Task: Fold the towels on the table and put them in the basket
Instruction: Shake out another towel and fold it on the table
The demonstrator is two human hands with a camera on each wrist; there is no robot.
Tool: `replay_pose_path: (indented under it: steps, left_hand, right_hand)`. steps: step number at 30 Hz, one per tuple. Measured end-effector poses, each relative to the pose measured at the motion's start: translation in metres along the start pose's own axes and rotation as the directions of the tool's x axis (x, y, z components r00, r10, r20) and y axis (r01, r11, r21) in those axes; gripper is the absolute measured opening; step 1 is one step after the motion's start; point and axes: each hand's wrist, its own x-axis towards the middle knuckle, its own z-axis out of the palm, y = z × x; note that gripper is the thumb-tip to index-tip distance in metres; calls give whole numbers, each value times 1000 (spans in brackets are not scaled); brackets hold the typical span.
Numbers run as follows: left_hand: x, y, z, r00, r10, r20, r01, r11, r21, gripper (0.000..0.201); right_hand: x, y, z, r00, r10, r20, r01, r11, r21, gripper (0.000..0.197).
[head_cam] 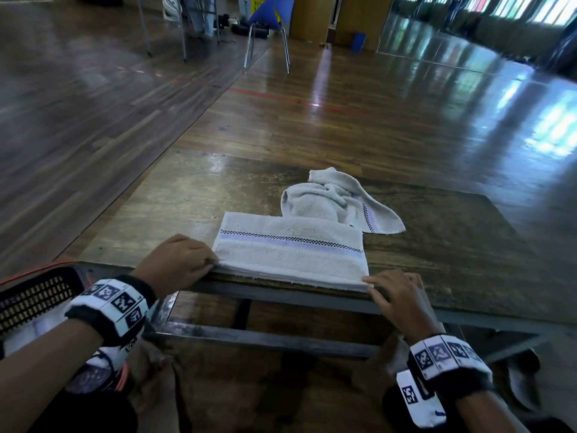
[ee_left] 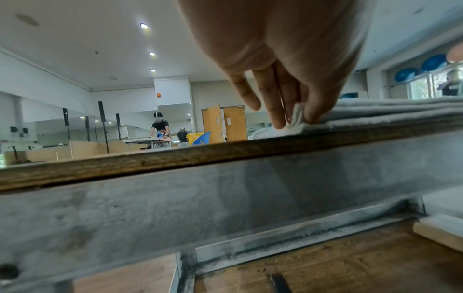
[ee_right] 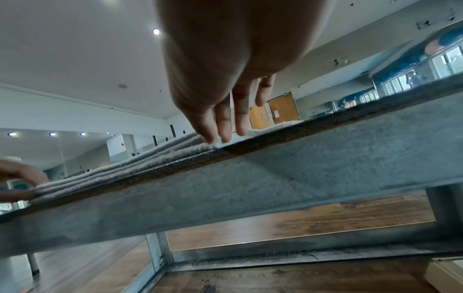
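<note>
Pinching the folded towel (head_cam: 290, 254) corner, left hand (head_cam: 178, 260); right hand (head_cam: 396, 295) fingers spread on it.

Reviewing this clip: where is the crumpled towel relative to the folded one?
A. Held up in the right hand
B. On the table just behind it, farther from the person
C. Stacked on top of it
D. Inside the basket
B: the crumpled towel lies bunched on the table beyond the far edge of the folded towel.

A folded white towel (head_cam: 290, 254) lies flat at the worktop's near edge; a crumpled towel (head_cam: 337, 201) sits just beyond; a black basket (head_cam: 34, 295) sits near left.
</note>
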Motion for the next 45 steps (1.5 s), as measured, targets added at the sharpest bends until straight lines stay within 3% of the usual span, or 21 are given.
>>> replay_pose_path:
  steps: [3,9,13,16,24,31,33,34,36,39,41,45]
  left_hand:
    - [-5,-2,3,999,-8,50,9,1000,-15,23]
    - [-13,-8,4,990,43,133,-44,999,2,48]
    - [-16,-2,10,994,105,35,-105,994,-14,40]
    - [-17,-3,11,1000,16,4,-15,990,-139,33]
    - [-18,3,7,999,-30,-9,28,986,-165,30]
    - [-14,11,-12,994,-94,-58,71,944,-323,23]
    - [-10,15,-27,986,-156,-60,114,889,-443,23]
    - [-7,17,-37,980,-195,-27,153,842,-517,20]
    - [-3,18,-56,964,-260,60,234,719,-654,14]
    - [-1,11,-72,936,-325,134,317,618,-719,20]
    - [0,7,-72,925,-290,246,375,582,-722,14]
    - [8,-2,-57,892,-291,347,452,625,-636,13]
  right_hand:
    - [-2,1,2,999,-24,30,25,999,-21,33]
    - [-11,-1,-6,984,-97,148,107,992,-61,58]
    - [-24,-6,-4,990,-131,47,132,991,-25,43]
    - [-28,-3,-2,998,-59,32,57,997,60,35]
    - [-23,-10,-5,997,-66,31,64,997,37,40]
    - [-20,-11,-20,997,17,-80,3,969,246,31]
    - [-15,-13,-31,988,96,-123,-35,905,424,32]
    - [-13,-13,-38,982,154,-110,-68,829,555,33]
    - [-10,-13,-52,964,262,-38,-126,580,805,35]
    - [-6,-9,-62,944,326,50,-151,292,945,18]
    - [-2,-5,-60,939,316,137,-216,233,948,23]
    - [9,0,-45,919,325,225,-319,273,908,20]
